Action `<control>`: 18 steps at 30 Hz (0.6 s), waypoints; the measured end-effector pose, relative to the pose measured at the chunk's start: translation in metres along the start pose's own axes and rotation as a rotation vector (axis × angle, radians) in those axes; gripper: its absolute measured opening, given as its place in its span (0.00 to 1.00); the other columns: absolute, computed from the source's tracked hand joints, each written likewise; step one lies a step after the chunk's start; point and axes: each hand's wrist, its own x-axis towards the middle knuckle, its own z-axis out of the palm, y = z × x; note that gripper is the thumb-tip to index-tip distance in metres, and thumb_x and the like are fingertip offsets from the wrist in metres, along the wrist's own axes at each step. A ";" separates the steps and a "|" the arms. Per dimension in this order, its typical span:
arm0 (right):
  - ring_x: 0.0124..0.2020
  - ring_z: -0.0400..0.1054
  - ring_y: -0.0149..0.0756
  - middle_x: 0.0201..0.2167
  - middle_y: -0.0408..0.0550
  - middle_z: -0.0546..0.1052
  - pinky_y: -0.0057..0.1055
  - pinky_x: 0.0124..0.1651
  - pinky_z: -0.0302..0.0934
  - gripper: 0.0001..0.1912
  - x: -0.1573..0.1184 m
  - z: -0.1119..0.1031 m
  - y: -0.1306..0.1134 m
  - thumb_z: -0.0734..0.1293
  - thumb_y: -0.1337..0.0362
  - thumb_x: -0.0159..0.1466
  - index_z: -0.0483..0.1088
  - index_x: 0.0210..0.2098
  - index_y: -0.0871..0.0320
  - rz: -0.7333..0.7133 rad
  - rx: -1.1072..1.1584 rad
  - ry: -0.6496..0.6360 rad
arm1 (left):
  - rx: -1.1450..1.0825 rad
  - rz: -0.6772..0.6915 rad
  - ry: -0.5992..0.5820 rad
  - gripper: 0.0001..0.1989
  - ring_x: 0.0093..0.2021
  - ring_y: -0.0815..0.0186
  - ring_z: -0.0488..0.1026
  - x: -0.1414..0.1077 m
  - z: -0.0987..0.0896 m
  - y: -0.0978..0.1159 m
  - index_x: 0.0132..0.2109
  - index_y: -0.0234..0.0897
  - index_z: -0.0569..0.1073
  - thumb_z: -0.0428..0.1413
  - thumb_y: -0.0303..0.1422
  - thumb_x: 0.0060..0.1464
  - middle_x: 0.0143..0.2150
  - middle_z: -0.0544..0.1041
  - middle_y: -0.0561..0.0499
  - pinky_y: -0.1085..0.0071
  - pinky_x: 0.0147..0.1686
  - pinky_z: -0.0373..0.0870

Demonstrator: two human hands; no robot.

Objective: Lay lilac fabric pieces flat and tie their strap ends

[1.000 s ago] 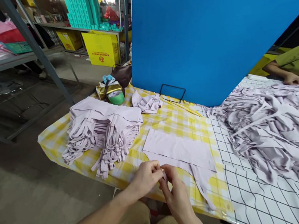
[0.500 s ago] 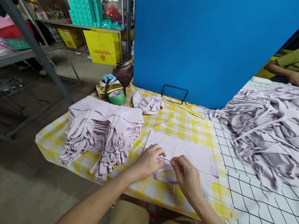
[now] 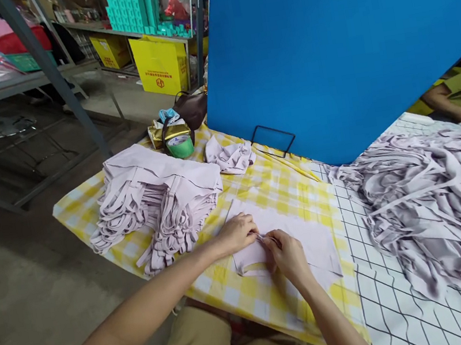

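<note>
A pale lilac fabric piece (image 3: 305, 230) lies flat on the yellow checked tablecloth (image 3: 251, 303) in front of me. My left hand (image 3: 240, 232) pinches its edge from the left. Close beside it, my right hand (image 3: 288, 254) grips the same edge, fingers pressed together. Between the fingertips the fabric is gathered and slightly lifted; its finer detail is hidden by my fingers. To the left sits a thick stack of similar lilac pieces (image 3: 155, 170) with strap-like strips hanging down. Just beyond, a crumpled lilac piece (image 3: 230, 155) lies by itself.
A large blue board (image 3: 325, 52) rises at the back, near a black wire stand (image 3: 273, 141). Green tape (image 3: 180, 146) and a dark bag (image 3: 192, 110) lie at the far edge. On the right, a lilac fabric heap (image 3: 439, 192) covers white grid cloth; another person's arm (image 3: 456, 107) shows behind.
My hands have come closer together, with the fabric edge now bunched between the fingertips. The view has shifted slightly. The other person's hand has moved lower behind the heap.
</note>
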 end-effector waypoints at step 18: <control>0.26 0.65 0.34 0.24 0.45 0.71 0.26 0.30 0.52 0.10 0.009 -0.006 -0.001 0.57 0.69 0.59 0.67 0.24 0.58 -0.040 -0.161 -0.036 | -0.103 0.008 -0.054 0.06 0.36 0.66 0.67 0.006 -0.006 -0.004 0.30 0.34 0.74 0.54 0.26 0.52 0.31 0.70 0.51 0.74 0.36 0.60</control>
